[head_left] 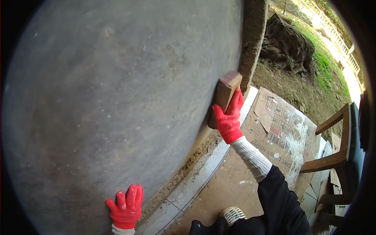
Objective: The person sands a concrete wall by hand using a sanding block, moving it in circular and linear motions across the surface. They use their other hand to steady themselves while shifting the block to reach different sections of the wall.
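Observation:
A large grey plastered wall surface [129, 90] fills the left and middle of the head view. My right hand [229, 119], in a red glove with a white cuff, grips a brown sanding block [226, 92] near the wall's right edge. The block has a reddish end and lies against the wall; its face on that side is hidden. Lower down, my left hand [126, 207], in a matching red glove, rests on the wall with its fingers stretched out and holds nothing.
A dusty tiled ledge [211, 160] follows the wall's foot. Stained cardboard [282, 133] covers the floor, with a shoe [233, 214] on it. At the right stands a wooden chair [329, 164]. A tree stump [288, 45] rises from soil and grass beyond.

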A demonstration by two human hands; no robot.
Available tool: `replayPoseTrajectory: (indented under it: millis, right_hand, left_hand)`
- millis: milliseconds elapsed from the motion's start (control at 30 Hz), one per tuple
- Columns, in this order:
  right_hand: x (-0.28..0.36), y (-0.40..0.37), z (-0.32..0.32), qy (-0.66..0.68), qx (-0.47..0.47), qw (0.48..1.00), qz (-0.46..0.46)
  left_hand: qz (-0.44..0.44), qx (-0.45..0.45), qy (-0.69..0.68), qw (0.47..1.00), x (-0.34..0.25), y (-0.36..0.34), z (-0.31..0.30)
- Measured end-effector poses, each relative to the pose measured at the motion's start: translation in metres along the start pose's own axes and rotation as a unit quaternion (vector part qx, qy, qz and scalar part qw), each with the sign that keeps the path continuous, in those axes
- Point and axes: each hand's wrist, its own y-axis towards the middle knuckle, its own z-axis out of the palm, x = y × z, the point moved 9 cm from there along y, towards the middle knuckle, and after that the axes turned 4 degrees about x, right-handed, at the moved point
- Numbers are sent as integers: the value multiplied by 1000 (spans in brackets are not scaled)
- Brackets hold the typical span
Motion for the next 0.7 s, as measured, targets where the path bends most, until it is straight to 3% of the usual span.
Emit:
replayPoseTrajectory:
  millis: [100, 167, 233, 333, 433, 567, 700]
  right_hand:
    - [80, 23, -20, 19, -12, 990, -141]
    - [78, 12, -18, 7, -11, 985, -172]
    - [28, -18, 0, 5, -12, 991, -133]
    - [-33, -52, 19, -19, 28, 999, 24]
    - [-3, -32, 11, 16, 15, 999, 47]
    - [88, 9, -17, 22, -17, 992, -125]
    - [36, -46, 7, -35, -2, 985, -169]
  left_hand:
    - [-4, -30, 6, 1000, 1, 3, -7]
    - [-6, -29, 15, 999, 1, 5, -9]
    - [-10, -35, 8, 999, 4, 5, -8]
    - [-7, -38, 2, 999, 4, 5, -9]
    - [-4, -21, 16, 1000, 3, 10, -11]
    - [-12, -7, 10, 1000, 1, 7, -7]
    - [-22, 2, 5, 1000, 2, 5, -4]
